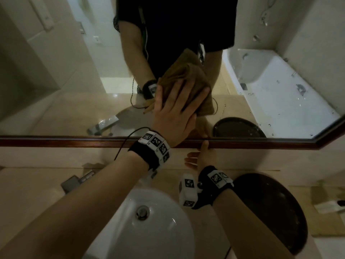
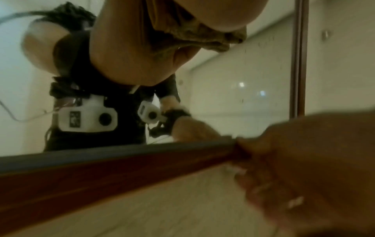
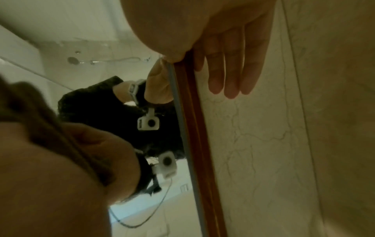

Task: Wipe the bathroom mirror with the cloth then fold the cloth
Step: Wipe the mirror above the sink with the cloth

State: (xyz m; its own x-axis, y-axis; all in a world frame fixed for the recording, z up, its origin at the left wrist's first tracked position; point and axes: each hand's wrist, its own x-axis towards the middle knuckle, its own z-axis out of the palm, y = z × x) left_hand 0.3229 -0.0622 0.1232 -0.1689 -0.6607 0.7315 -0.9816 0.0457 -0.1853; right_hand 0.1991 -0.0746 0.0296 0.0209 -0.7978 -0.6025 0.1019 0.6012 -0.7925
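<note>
There is one cloth (image 1: 204, 106), one mirror (image 1: 65, 81) and two hands. There is also one white sink (image 1: 149, 221), one tap (image 1: 78, 181) and one dark round tray (image 1: 270, 212) on the worktop (image 1: 28, 184). Each wrist has one black band with black and white squares on it.

The cloth is brown and soft. It is bunched up with lots of folds, not flat. It is low on the glass, a bit above the red-brown wooden frame (image 1: 74, 142) that runs along the bottom of the mirror. It is right over the sink.

The left hand (image 1: 175, 113) pushes the cloth flat on the glass. Its fingers (image 1: 196, 98) are straight and spread apart on top of the cloth. Part of the cloth sticks out above the fingertips and part hangs down beside the little finger. From the left wrist view, the cloth is squashed under the palm.

The right hand (image 1: 204, 157) is lower, just beside the left wrist. It holds nothing. Its fingers (image 3: 229, 80) are straight and close together, lying on the pale wall under the frame. Its thumb touches the edge of the frame.

The glass shows little water spots on the right side.
</note>
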